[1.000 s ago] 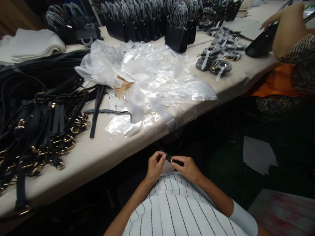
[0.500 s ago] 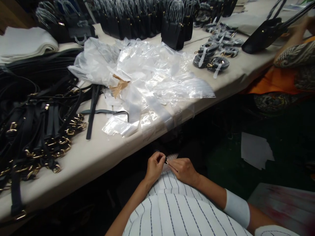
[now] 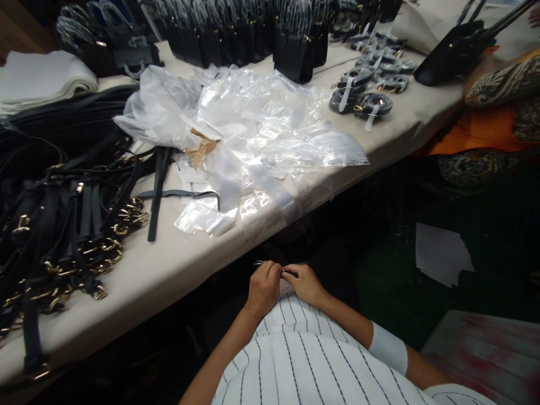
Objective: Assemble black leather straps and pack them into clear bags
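Observation:
My left hand point(image 3: 264, 287) and my right hand point(image 3: 307, 283) meet in front of my lap, just off the table's front edge. Both have their fingers pinched together. Between the fingertips is a small dark piece with a gold-coloured metal part point(image 3: 282, 273), mostly covered by the fingers, so its exact kind cannot be made out. A shiny clear bit point(image 3: 259, 262) sticks out past the left hand. The striped white garment point(image 3: 295, 349) lies under both hands.
Black straps with gold buckles point(image 3: 90, 236) pile up at the table's left. Clear plastic bags point(image 3: 261, 124) cover its middle. Wrapped coiled straps point(image 3: 373, 106) and black handbags point(image 3: 294, 56) stand behind. Another person's patterned sleeve point(image 3: 502, 84) is at right, beside a black bag point(image 3: 449, 53).
My right hand has shifted slightly left and up, closer to the left. My left hand has turned so its back shows more. The person at right has moved their arm.

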Tool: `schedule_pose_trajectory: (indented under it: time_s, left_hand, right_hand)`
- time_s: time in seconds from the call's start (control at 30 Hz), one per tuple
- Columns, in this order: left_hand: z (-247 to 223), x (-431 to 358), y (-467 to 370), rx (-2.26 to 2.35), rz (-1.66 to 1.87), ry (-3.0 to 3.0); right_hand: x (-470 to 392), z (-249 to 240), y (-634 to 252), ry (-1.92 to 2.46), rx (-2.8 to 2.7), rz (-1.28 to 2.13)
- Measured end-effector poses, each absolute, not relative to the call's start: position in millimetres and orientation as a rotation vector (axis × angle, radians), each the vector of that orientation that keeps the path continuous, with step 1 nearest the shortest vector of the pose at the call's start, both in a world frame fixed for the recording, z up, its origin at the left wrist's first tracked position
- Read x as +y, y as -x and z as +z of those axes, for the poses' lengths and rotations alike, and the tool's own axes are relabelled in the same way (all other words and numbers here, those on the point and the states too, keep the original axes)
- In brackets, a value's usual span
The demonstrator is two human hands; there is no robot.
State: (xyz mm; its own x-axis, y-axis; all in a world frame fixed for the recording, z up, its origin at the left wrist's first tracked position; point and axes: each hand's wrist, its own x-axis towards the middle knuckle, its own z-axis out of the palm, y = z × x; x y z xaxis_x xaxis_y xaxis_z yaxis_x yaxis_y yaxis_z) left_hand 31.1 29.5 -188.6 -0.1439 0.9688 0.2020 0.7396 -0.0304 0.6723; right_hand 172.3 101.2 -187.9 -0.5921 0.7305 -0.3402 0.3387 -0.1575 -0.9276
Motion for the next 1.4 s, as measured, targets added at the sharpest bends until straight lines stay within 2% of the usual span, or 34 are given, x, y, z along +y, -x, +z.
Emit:
schedule_pose_trajectory:
  time_s: [0.4,0.6,1.13,1.4]
  left_hand:
    - [-189,27,-38,2.108,1.287,-1.376]
    - [-198,33,-39,2.173,1.291,-1.168]
    - [-201,39,-35,2.307,1.182,-1.435]
    - [-200,53,-51,2.106,1.207,-1.529]
  right_hand:
    - [111,-168,-159,1.292,-1.171,2.209]
    - [113,-171,-161,1.299,-1.015,2.321]
    - [112,-177,-160,1.280,-0.855,2.400]
    - [117,-176,-181,1.175,-0.526,2.534]
